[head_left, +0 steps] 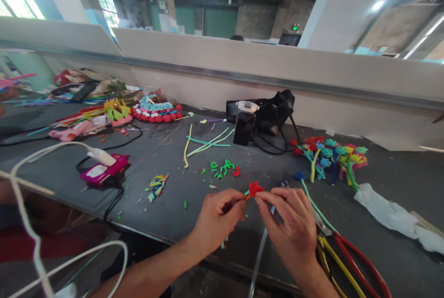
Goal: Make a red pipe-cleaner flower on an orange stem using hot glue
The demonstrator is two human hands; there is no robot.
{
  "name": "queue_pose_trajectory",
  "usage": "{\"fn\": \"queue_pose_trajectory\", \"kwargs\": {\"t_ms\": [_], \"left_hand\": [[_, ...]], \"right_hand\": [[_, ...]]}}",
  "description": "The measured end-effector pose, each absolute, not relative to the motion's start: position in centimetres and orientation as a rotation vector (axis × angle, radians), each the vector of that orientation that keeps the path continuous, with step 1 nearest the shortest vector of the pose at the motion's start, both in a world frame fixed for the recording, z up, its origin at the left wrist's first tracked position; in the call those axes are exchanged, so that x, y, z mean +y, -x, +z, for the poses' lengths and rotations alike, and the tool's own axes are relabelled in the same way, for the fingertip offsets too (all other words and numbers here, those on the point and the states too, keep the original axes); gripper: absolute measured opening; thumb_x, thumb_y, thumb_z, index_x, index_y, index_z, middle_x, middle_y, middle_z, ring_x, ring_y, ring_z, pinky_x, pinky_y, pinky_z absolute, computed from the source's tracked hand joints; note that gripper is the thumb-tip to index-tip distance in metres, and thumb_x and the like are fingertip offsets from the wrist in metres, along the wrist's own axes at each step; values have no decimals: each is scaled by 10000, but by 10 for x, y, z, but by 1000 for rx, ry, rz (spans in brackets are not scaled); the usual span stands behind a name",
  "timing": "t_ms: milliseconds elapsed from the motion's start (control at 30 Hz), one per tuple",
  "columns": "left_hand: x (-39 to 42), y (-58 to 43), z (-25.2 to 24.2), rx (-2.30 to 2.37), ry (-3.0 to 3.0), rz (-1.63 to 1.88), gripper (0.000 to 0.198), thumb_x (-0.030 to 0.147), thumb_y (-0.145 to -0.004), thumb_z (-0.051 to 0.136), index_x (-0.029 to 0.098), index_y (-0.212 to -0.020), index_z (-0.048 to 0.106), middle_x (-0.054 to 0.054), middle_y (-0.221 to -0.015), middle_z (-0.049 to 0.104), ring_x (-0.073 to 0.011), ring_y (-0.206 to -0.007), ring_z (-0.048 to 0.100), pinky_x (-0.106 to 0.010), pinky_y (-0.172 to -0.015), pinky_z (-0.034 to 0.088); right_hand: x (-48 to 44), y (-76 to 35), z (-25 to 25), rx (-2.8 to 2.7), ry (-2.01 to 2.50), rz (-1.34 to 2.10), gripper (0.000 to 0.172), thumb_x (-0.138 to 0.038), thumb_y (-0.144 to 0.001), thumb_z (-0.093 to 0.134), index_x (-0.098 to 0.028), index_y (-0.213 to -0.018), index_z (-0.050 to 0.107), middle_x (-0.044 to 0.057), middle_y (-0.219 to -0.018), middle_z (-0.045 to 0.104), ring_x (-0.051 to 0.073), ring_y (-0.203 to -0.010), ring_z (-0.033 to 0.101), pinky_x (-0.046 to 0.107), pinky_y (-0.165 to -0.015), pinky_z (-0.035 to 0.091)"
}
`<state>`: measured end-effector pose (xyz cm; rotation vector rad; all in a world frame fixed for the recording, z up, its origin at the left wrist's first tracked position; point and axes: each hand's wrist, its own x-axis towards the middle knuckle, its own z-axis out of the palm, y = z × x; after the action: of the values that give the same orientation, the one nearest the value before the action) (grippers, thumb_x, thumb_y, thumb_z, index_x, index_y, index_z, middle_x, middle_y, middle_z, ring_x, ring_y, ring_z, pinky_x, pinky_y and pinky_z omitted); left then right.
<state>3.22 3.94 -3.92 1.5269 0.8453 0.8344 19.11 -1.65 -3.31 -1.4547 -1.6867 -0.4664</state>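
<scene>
A small red flower-shaped piece (255,189) is pinched between both hands above the table's front part. My left hand (220,212) holds its lower left side, where an orange end shows, with thumb and forefinger closed. On the right side, my right hand (289,221) grips the petals between thumb and fingertips. A light-green stem with a dark blue tip (299,176) lies just right of my right hand. Pliers with red and yellow handles (333,242) lie beside that hand. Small green pieces (222,167) are scattered beyond the hands.
A multicoloured flower bunch (333,155) lies at right. Behind stand a phone (244,128) and a black bag (277,111). At left are a magenta power block (104,169), cables, coloured cut pieces (158,186) and a red-and-blue craft (156,107). A clear tube (259,256) crosses the front edge.
</scene>
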Motion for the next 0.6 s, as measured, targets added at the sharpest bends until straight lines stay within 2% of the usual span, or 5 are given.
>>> {"fn": "queue_pose_trajectory", "kwargs": {"t_ms": [200,600], "left_hand": [[40,-34,-35,856,-1537,861,170,296,-807,607,164,-778,708,3,-560,599,-79,-431,437,-189,-449,340],[41,-33,-38,878,-1597,854,156,279,-819,587,173,-799,701,5,-578,608,-92,-468,457,-194,-479,348]], "right_hand": [[-17,-192,-31,-1699,1463,-446,82,-192,-867,618,-230,-890,686,29,-841,621,175,-784,528,336,-740,413],[-16,-195,-29,-1708,1489,-434,82,-219,-868,615,-236,-872,695,28,-842,624,173,-789,531,336,-752,406]]}}
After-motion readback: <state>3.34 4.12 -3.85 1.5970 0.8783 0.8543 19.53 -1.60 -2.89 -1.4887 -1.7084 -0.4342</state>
